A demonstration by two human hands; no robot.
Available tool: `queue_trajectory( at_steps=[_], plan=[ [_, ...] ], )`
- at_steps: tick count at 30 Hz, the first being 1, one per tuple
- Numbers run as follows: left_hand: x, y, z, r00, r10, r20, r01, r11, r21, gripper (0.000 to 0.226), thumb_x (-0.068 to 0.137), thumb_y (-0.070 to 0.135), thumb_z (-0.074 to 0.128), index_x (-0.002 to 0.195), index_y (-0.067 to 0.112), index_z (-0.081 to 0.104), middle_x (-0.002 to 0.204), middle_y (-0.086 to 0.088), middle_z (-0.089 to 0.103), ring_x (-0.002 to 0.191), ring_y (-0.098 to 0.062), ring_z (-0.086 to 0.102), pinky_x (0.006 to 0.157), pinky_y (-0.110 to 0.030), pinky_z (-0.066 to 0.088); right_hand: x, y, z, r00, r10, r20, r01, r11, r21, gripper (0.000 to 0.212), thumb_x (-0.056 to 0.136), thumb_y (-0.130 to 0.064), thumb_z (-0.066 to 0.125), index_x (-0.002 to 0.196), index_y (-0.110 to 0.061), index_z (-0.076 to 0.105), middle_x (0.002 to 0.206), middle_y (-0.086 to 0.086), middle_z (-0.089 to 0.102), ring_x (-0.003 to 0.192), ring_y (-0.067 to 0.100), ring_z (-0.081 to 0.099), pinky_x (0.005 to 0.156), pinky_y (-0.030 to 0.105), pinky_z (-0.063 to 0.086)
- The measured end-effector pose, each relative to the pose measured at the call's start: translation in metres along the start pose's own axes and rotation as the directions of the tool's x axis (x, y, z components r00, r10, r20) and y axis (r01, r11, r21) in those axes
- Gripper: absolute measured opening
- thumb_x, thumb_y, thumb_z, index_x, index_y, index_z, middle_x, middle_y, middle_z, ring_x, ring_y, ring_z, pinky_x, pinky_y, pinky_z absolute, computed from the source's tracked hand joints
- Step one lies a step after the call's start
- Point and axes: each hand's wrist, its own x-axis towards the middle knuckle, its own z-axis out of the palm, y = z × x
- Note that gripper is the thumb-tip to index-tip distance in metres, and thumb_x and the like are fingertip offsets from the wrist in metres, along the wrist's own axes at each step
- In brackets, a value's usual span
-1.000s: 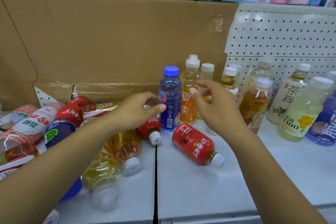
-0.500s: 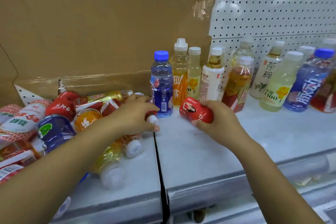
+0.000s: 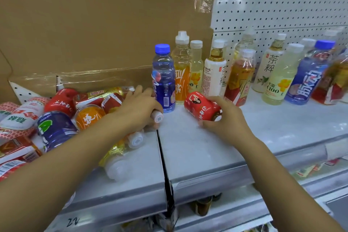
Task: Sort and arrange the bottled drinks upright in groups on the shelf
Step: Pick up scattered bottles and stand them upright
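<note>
Gently tip the red bottle (image 3: pixel 201 105) in your right grip (image 3: pixel 226 124) upright, centre frame; your left grip (image 3: pixel 139 107) clasps a white-capped bottle (image 3: pixel 157 117).

Left: fallen bottles (image 3: pixel 56 128) heaped on shelf (image 3: pixel 197 152); right: upright bottles (image 3: pixel 214 73) before pegboard (image 3: pixel 282 5).

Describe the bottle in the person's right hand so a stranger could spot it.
Find the dark seam in the middle of the white shelf. Just right of it, before the standing row of drinks, the right hand grips a short red bottle tipped on its side. Its neighbours, like the blue-capped bottle, stand tall and upright.
</note>
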Motion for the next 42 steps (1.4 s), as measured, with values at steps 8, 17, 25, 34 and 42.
queue_trajectory(
  at_steps=[8, 17, 25, 34, 42],
  plan=[
    [0.0, 0.015, -0.016, 0.938, -0.237, -0.255, 0.036, 0.795, -0.606, 0.027, 0.072, 0.036, 0.086, 0.098, 0.033, 0.077, 0.115, 0.007, 0.059, 0.109, -0.014, 0.054, 0.095, -0.035, 0.045, 0.001, -0.008, -0.027, 0.996, -0.033, -0.087, 0.05, 0.978, 0.2, 0.068, 0.075, -0.035, 0.086, 0.133, -0.033, 0.05, 0.119, -0.013, 0.059, 0.106, 0.009, 0.058, 0.083, 0.017, 0.05],
    [0.019, 0.065, -0.01, 0.871, -0.459, -0.173, 0.007, 0.364, -0.931, 0.017, 0.084, 0.016, 0.079, 0.099, 0.023, 0.078, 0.089, 0.011, 0.078, 0.084, 0.0, 0.071, 0.066, -0.009, 0.051, 0.042, -0.011, -0.033, 0.991, -0.121, 0.065, 0.107, 0.976, 0.19, 0.069, 0.075, -0.038, 0.085, 0.135, -0.029, 0.052, 0.116, -0.013, 0.06, 0.101, 0.005, 0.056, 0.087, 0.025, 0.05],
    [0.033, 0.077, 0.003, 0.758, -0.599, -0.26, 0.07, 0.47, -0.88, 0.022, 0.09, 0.026, 0.072, 0.111, 0.021, 0.074, 0.104, 0.008, 0.075, 0.096, -0.002, 0.068, 0.087, -0.029, 0.058, 0.052, -0.004, -0.02, 0.982, -0.182, 0.048, 0.169, 0.965, 0.198, 0.062, 0.078, -0.041, 0.083, 0.133, -0.029, 0.056, 0.128, -0.008, 0.066, 0.115, 0.014, 0.063, 0.102, 0.043, 0.053],
    [0.0, 0.097, 0.004, 0.517, -0.815, -0.263, 0.258, 0.441, -0.86, 0.043, 0.094, 0.035, 0.067, 0.135, 0.027, 0.061, 0.134, 0.009, 0.064, 0.124, -0.01, 0.057, 0.105, -0.039, 0.05, 0.027, -0.006, -0.025, 0.948, -0.241, -0.208, 0.297, 0.906, 0.302, 0.039, 0.084, -0.038, 0.078, 0.114, -0.024, 0.059, 0.111, -0.007, 0.06, 0.1, 0.011, 0.06, 0.086, 0.034, 0.057],
    [-0.087, 0.104, -0.01, 0.252, -0.859, -0.446, 0.467, 0.511, -0.721, 0.031, 0.091, 0.036, 0.07, 0.119, 0.024, 0.071, 0.116, 0.011, 0.067, 0.11, -0.011, 0.059, 0.095, -0.032, 0.047, -0.001, -0.029, 0.0, 0.886, -0.443, 0.14, 0.358, 0.843, 0.402, 0.018, 0.086, -0.034, 0.076, 0.096, -0.031, 0.061, 0.095, -0.014, 0.062, 0.085, 0.003, 0.059, 0.07, 0.014, 0.048]
  ],
)
